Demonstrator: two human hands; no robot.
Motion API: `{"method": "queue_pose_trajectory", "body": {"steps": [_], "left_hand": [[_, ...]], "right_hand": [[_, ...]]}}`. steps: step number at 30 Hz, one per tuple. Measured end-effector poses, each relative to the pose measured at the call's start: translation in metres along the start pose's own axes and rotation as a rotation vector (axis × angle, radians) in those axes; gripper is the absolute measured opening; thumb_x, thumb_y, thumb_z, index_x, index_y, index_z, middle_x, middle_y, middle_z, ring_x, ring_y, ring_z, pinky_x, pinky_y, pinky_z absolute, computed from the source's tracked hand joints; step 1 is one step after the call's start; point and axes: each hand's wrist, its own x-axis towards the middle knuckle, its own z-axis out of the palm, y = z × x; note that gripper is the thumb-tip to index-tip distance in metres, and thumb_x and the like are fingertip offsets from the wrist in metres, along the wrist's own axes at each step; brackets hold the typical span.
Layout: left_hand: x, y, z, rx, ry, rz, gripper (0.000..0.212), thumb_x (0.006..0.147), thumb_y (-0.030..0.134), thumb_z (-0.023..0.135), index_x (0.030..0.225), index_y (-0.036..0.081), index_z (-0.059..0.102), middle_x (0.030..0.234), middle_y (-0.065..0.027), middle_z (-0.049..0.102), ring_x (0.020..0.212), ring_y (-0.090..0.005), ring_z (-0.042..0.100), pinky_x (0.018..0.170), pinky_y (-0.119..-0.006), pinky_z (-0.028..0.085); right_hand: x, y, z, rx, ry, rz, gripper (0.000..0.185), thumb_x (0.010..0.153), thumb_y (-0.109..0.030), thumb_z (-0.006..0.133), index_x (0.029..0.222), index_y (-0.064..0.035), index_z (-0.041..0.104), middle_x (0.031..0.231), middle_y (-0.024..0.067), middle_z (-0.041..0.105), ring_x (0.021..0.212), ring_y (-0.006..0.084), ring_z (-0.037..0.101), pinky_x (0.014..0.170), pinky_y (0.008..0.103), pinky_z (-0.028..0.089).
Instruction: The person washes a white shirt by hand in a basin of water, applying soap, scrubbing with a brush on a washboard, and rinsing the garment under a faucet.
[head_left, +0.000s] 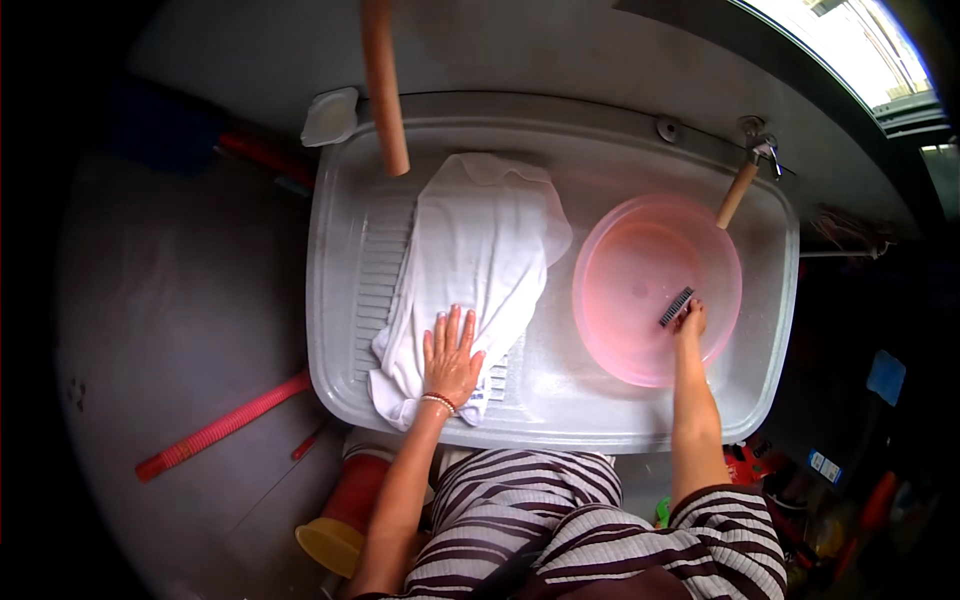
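My left hand (452, 367) rests flat, fingers spread, on the lower part of a wet white cloth garment (487, 232). The garment lies stretched over the ribbed washboard part (379, 285) of a grey laundry sink (555, 420). In the right half of the sink stands a translucent pink plastic basin (589, 330) with some water in it. My right hand (694, 319) reaches over the basin and grips a scrubbing brush (676, 307), its dark and pale bristles facing up and left. Whether the brush touches the water I cannot tell.
A wall tap (763, 146) with a tan hose piece (737, 195) hangs over the basin. Another tan hose (386, 97) hangs above the garment. A white soap dish (330, 118) sits at the sink's back left corner. A red corrugated hose (225, 427) lies at left.
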Motion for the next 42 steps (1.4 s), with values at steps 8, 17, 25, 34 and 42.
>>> {"method": "queue_pose_trajectory", "body": {"steps": [8, 17, 25, 34, 42], "left_hand": [[0.004, 0.002, 0.000, -0.008, 0.006, -0.014, 0.071, 0.088, 0.034, 0.048, 0.146, 0.019, 0.010, 0.151, -0.0083, 0.006, 0.138, -0.0316, 0.010, 0.110, -0.049, 0.008], [-0.014, -0.008, 0.013, -0.217, -0.106, 0.109, 0.052, 0.082, 0.027, 0.057, 0.128, 0.005, 0.045, 0.132, -0.0168, 0.044, 0.121, -0.0335, 0.042, 0.103, -0.046, 0.028], [-0.050, 0.000, 0.000, -0.511, 0.477, 0.147, 0.023, 0.075, 0.009, 0.064, 0.096, 0.001, 0.066, 0.103, -0.0132, 0.064, 0.094, -0.0287, 0.062, 0.086, -0.037, 0.048], [-0.042, -0.009, 0.005, -0.580, 0.453, 0.112, 0.022, 0.073, 0.006, 0.064, 0.094, 0.004, 0.067, 0.102, -0.0108, 0.065, 0.094, -0.0265, 0.063, 0.084, -0.035, 0.050], [-0.032, -0.002, -0.006, -0.643, 0.455, 0.164, 0.022, 0.072, 0.004, 0.063, 0.093, 0.001, 0.066, 0.101, -0.0133, 0.065, 0.091, -0.0303, 0.063, 0.081, -0.036, 0.050]], "right_hand": [[-0.120, -0.031, 0.098, 0.359, -0.908, 0.315, 0.036, 0.082, -0.019, 0.055, 0.113, 0.0001, 0.055, 0.110, 0.0094, 0.060, 0.095, 0.0197, 0.060, 0.084, 0.0300, 0.048], [-0.348, -0.037, 0.209, -0.887, -1.193, -1.424, 0.050, 0.080, -0.028, 0.062, 0.126, -0.0139, 0.047, 0.085, 0.0133, 0.047, 0.075, 0.0289, 0.050, 0.062, 0.0387, 0.044], [-0.330, -0.012, 0.274, -0.916, -1.361, -1.716, 0.033, 0.084, -0.019, 0.051, 0.117, -0.0139, 0.050, 0.082, 0.0131, 0.052, 0.073, 0.0302, 0.056, 0.056, 0.0410, 0.050], [-0.316, 0.012, 0.321, -1.168, -0.844, -1.851, 0.024, 0.088, -0.024, 0.050, 0.112, -0.0241, 0.053, 0.083, 0.0130, 0.053, 0.058, 0.0252, 0.058, 0.047, 0.0383, 0.049], [-0.273, -0.035, 0.404, -1.156, -0.708, -1.363, 0.027, 0.085, -0.026, 0.053, 0.111, -0.0196, 0.051, 0.082, 0.0155, 0.059, 0.075, 0.0319, 0.061, 0.054, 0.0427, 0.047]]}}
